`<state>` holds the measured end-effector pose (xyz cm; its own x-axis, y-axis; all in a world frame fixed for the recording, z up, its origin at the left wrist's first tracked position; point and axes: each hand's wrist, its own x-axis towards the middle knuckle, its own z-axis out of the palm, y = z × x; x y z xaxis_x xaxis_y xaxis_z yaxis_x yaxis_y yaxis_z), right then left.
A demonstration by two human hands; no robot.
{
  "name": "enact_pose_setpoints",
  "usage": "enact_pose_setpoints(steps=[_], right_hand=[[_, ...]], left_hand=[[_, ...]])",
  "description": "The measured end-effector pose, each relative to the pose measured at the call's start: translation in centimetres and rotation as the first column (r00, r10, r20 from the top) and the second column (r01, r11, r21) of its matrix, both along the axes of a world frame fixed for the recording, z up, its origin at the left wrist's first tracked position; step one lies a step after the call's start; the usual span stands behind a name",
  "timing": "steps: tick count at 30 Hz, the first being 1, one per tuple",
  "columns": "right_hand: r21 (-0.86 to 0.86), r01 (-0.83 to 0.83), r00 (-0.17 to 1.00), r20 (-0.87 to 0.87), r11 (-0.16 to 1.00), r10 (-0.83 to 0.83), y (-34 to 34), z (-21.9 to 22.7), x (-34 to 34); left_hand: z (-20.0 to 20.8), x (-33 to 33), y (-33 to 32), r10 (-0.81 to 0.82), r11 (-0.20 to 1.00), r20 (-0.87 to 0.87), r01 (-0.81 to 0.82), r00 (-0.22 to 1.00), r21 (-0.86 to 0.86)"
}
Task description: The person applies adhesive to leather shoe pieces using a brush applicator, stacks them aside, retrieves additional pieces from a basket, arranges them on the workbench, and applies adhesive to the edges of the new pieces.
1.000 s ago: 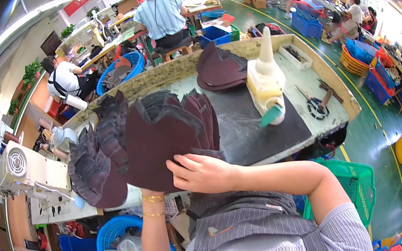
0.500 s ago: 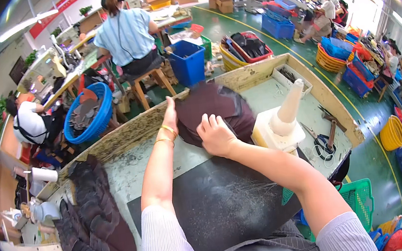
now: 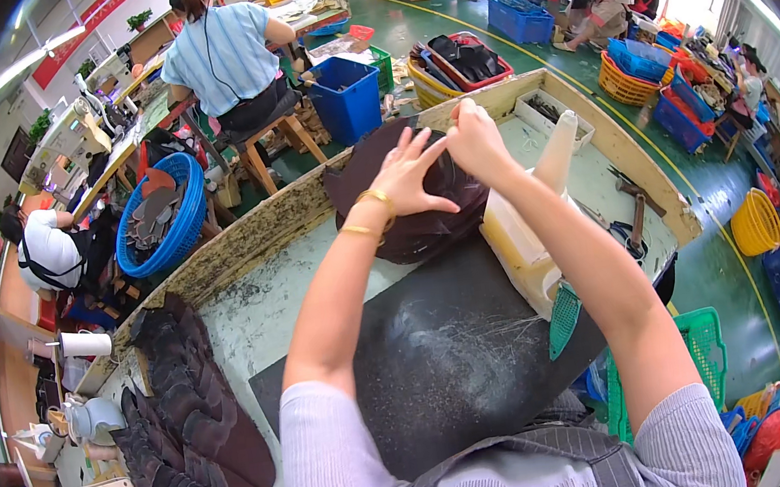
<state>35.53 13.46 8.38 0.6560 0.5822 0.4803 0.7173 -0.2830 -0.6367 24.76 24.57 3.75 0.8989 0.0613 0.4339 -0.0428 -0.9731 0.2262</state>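
Observation:
A pile of dark maroon sheet pieces (image 3: 441, 223) lies at the far side of the bench, against its raised wooden edge. My left hand (image 3: 409, 175) is spread flat over the top of this pile, fingers apart, a gold bangle on the wrist. Beside it my right hand (image 3: 478, 140) is raised at the pile's far right, fingers pinched together; whatever they hold is hidden. Under my right forearm stands a pale container (image 3: 520, 252) with a tall cone-shaped spout (image 3: 556, 155). A black mat (image 3: 434, 365) covers the bench nearer to me.
Layered dark brown pieces (image 3: 191, 404) lie at the left. To the right are a hammer (image 3: 638, 221) and a small tray (image 3: 544, 110). A teal pointed piece (image 3: 565, 319) rests at the mat's right. A blue basket (image 3: 168, 222) and a seated person (image 3: 226, 54) are beyond the bench.
My left hand has moved from the pile's left side onto its top. My right hand has moved away from the pile's front to its far right, fingers pinched. The view has shifted slightly.

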Motion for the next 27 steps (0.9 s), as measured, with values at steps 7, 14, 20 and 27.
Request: enact_pose_setpoints(steps=[7, 14, 20, 27], right_hand=[[-0.062, 0.102, 0.888, -0.445, 0.993, -0.119, 2.1, 0.9, 3.7], [-0.498, -0.115, 0.992, -0.106, 0.86, 0.071, 6.4, -1.4, 5.1], [-0.626, -0.142, 0.98, -0.198, 0.767, 0.02, 6.7, -4.7, 4.6], [-0.64, -0.091, 0.992, -0.126, 0.763, 0.013, 5.4, -1.7, 4.1]], left_hand=[[-0.9, -2.7, -1.3, 0.114, 0.98, 0.428, -0.031, 0.897, -0.197], [2.9, -4.0, 0.7, 0.495, 0.849, -0.094, -0.504, 0.864, -0.162], [-1.0, 1.2, 0.2, 0.711, 0.466, -0.376, -0.798, 0.595, -0.382], [-2.6, -0.8, 0.0, 0.709, 0.642, 0.017, -0.635, 0.705, -0.429]])
